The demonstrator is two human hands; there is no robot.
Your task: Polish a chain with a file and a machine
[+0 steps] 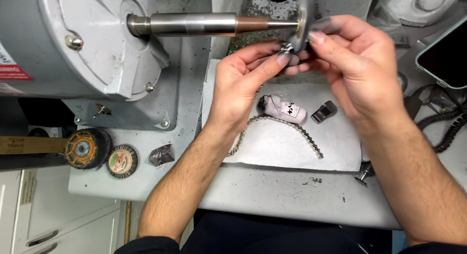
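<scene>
My left hand (243, 81) and my right hand (357, 64) pinch a small shiny metal piece (287, 49) between their fingertips. They press it against the edge of a grey buffing wheel (305, 18) mounted on the tapered spindle (194, 24) of a grey polishing motor (63, 40). A silver chain (296, 130) trails from under my left hand across a white cloth (292, 147). Most of the held piece is hidden by my fingers.
On the cloth lie a pink compound stick (287, 109) and a small metal clasp (324, 111). Two round brush wheels (87, 148) (122, 160) and a dark lump (161, 155) sit at the bench's left. A phone (445, 54) and black cables (447, 127) lie at right.
</scene>
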